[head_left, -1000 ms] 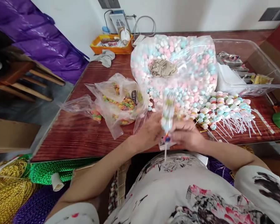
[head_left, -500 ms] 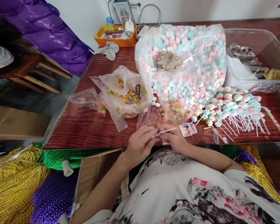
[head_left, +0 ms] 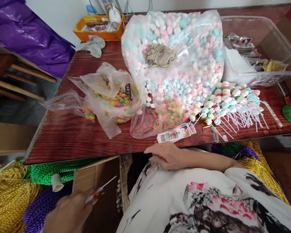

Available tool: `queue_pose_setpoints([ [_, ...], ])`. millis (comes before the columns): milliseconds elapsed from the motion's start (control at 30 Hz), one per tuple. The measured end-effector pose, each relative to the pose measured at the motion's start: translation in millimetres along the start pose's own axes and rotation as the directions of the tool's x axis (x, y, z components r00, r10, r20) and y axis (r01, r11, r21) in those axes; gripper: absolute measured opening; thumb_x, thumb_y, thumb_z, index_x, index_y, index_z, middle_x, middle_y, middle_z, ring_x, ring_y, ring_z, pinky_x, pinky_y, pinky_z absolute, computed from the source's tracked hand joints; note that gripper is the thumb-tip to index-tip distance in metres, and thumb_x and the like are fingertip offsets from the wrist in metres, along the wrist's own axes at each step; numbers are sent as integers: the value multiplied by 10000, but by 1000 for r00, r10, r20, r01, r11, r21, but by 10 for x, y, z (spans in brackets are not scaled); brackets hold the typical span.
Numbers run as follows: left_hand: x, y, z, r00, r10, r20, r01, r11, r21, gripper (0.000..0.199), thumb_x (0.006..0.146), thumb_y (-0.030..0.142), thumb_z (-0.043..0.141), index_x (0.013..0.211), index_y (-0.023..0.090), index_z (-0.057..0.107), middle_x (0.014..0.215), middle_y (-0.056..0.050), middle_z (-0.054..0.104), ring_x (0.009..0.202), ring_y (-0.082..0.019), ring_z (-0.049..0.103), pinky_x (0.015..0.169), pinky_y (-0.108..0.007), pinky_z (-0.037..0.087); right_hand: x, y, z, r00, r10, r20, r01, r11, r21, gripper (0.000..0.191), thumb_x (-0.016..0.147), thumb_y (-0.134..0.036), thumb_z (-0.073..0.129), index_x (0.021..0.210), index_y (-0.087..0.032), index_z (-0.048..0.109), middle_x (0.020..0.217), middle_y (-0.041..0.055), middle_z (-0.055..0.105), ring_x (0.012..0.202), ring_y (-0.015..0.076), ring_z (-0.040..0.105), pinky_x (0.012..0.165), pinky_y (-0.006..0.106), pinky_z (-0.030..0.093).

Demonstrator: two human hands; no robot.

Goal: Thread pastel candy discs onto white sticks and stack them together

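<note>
My left hand (head_left: 69, 208) is low on the left, over the open cardboard box (head_left: 97, 173). It is blurred by motion, its fingers closed on a candy stick (head_left: 107, 183), whose white stick points up and right; the coloured part by the fingers is smeared. Inside the box, along its right wall, more candy pieces (head_left: 119, 197) show. At the table's front edge, my right hand (head_left: 167, 155) has its fingers stretched out and holds nothing visible. Just beyond it lie printed cards (head_left: 173, 134). A pile of candy sticks (head_left: 229, 100) rests farther right.
A large clear bag of pastel candies (head_left: 184, 42) fills the table's middle, a brown cloth (head_left: 160, 55) on top. Left of it lies a bag of ring candies (head_left: 113, 100). A clear plastic bin (head_left: 262, 76) stands right, an orange tray (head_left: 99, 34) back left. Bead strands (head_left: 9, 197) hang below.
My left hand has left my right hand and moved down and left over the box with the candy stick. My right hand has let go and its fingers are straight. The view has shifted.
</note>
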State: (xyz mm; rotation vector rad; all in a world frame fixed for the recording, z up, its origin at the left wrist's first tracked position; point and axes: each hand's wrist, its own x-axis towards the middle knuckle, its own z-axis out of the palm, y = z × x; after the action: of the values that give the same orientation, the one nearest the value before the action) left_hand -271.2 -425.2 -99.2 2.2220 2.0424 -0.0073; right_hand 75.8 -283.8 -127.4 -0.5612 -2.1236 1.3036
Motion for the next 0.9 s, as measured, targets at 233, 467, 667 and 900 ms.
queue_pose_setpoints([
  [233,1129,1603,103,836,489,-247,-516,855,-51,186,925,220,514,988,174,683,889,-80,688,821,-207,618,763,-345,547,-453,133,-832,957,107,-270,-276,620,-734,216,901,-122,493,992,-156,686,874,88,644,756,171,541,636,279,349],
  [467,1813,2675,323,821,571,-9,-551,796,248,253,868,41,456,1037,43,644,988,-184,622,908,-286,564,667,-390,464,-496,255,-1219,943,306,-133,-216,257,-942,183,925,-193,533,909,-166,714,940,124,608,879,217,479,693,326,289],
  [667,1793,2401,585,719,673,-171,-660,739,136,233,940,121,431,866,132,652,790,-105,611,788,-231,568,683,-367,459,-642,296,-1401,934,-82,-348,-296,366,-882,215,897,-164,517,982,-205,710,864,69,622,812,200,499,705,337,356],
  [900,1828,2389,608,797,542,-266,-563,826,-4,213,942,141,446,983,158,654,908,-111,663,849,-240,563,702,-362,450,-734,119,-1663,596,-305,-743,-385,703,-598,131,896,-191,579,959,-230,687,868,38,678,828,186,642,756,358,509],
])
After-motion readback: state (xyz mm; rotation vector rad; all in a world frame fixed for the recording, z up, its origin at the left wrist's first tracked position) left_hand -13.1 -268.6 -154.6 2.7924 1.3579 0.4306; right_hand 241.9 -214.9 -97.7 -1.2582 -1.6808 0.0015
